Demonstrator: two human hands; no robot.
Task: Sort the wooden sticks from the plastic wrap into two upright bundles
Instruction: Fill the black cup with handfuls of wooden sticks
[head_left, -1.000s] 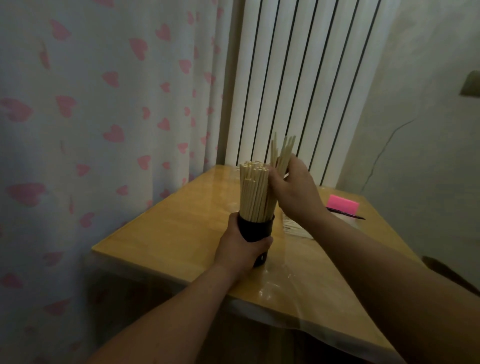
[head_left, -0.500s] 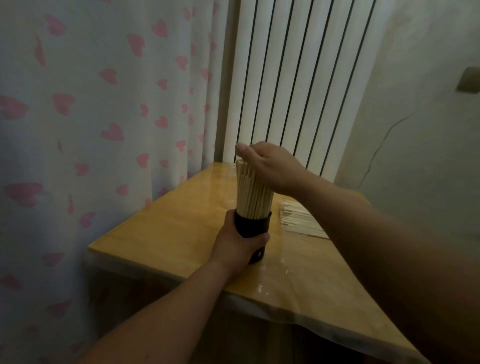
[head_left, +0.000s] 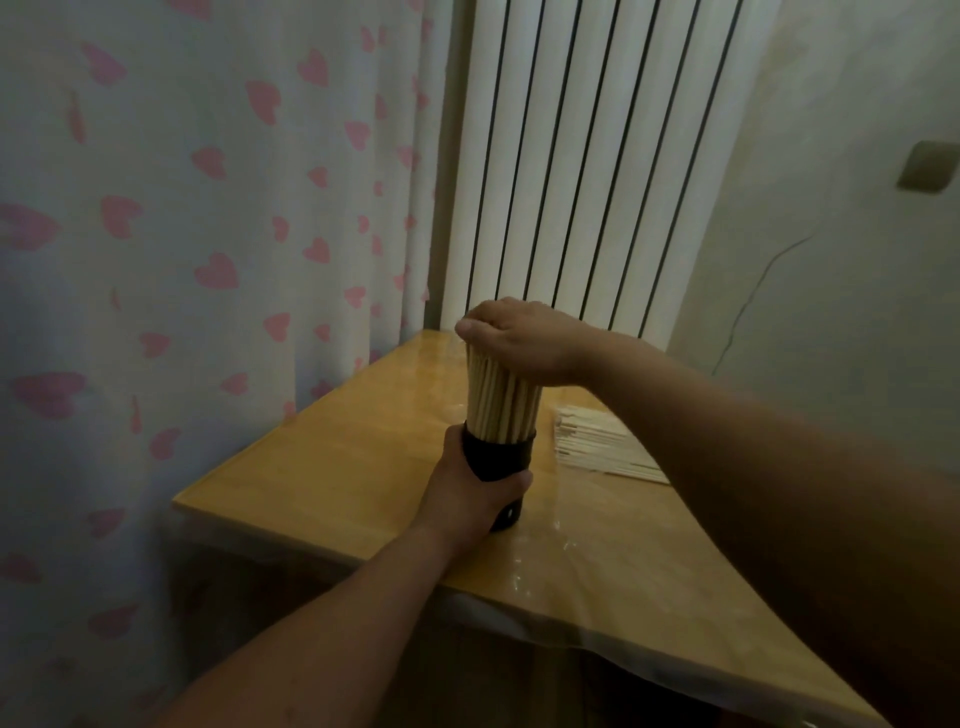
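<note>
A thick bundle of pale wooden sticks (head_left: 500, 405) stands upright in a black cylindrical holder (head_left: 503, 458) on the wooden table (head_left: 337, 467). My left hand (head_left: 467, 493) grips the holder's lower part from the near left side. My right hand (head_left: 522, 340) lies palm down on the stick tops and presses on them, hiding their ends. A flat pile of more sticks (head_left: 597, 441) lies on the table just right of the holder, partly hidden behind my right forearm.
A clear glossy cover lies over the tabletop. A heart-patterned curtain (head_left: 208, 234) hangs along the left, close to the table edge. White vertical slats (head_left: 571, 156) stand behind the table, with a wall on the right.
A second ago my right hand held several sticks raised beside the bundle. Those sticks are now in the holder, and the hand has come down flat on the bundle's top. My left hand kept its grip.
</note>
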